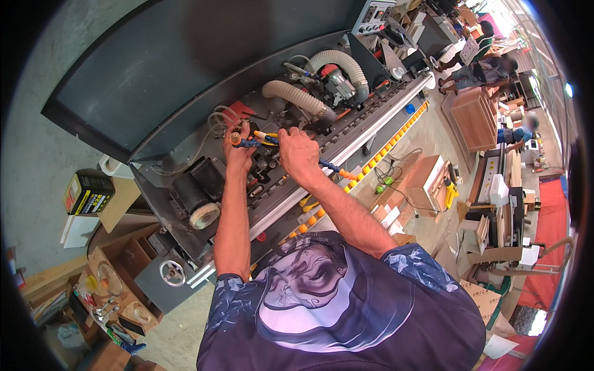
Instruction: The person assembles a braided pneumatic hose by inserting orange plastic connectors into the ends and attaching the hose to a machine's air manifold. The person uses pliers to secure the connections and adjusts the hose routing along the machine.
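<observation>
Both of my hands reach into the open bed of a long dark machine (267, 210). My left hand (237, 154) is at the machine's inner parts with its fingers curled. What they grip is hidden. A blue segmented hose (249, 143) with an orange nozzle (235, 139) crosses in front of that hand. Just to the right, my right hand (299, 154) is closed at the end of a yellow-and-black piece (267, 136), whose kind I cannot make out. Beyond my left fingers lies a red part (240, 111).
The raised dark cover (154, 68) stands behind the bed. Ribbed hoses (297, 98) run to a motor unit (337, 83) at right. A black motor (199, 182) is left of my arm. A handwheel (172, 272) sticks out at front left. Several people are far right, near a wooden cabinet (475, 120).
</observation>
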{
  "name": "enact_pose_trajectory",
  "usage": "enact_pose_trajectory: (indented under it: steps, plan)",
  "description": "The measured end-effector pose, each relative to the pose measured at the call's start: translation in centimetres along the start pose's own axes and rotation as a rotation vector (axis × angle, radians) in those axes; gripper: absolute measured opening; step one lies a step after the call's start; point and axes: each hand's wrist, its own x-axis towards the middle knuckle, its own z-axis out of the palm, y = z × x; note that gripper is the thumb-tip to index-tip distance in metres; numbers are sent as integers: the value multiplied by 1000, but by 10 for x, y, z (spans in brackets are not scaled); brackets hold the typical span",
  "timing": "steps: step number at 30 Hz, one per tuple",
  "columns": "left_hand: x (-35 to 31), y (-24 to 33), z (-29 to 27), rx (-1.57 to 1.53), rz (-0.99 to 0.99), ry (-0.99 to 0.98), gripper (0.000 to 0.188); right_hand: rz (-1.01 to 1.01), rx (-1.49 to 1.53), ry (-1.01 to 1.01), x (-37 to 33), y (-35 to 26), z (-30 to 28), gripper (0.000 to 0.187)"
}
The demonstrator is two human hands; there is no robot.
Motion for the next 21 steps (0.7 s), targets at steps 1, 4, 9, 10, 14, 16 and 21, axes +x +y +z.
enact_pose_trajectory:
  steps: [1, 4, 9, 10, 14, 16, 21]
  plan:
    - [0, 0, 0, 2, -4, 2, 34, -6, -11, 9, 0, 0, 0, 20]
    - [2, 2, -1, 9, -8, 8, 32, 34, 13, -15, 0, -2, 2, 22]
    - [1, 3, -1, 23, 0, 4, 29, 118, 71, -163, 7, 7, 7, 20]
    - [0, 3, 0, 20, -7, 8, 31, 141, 88, -203, 8, 9, 8, 19]
    - [1, 5, -2, 17, -10, 9, 34, 158, 194, -348, 12, 12, -1, 26]
    - [2, 5, -3, 22, -6, 10, 34, 130, 237, -247, 7, 14, 6, 30]
    - [-3, 8, 1, 43, -20, 11, 29, 138, 219, -181, 3, 13, 7, 36]
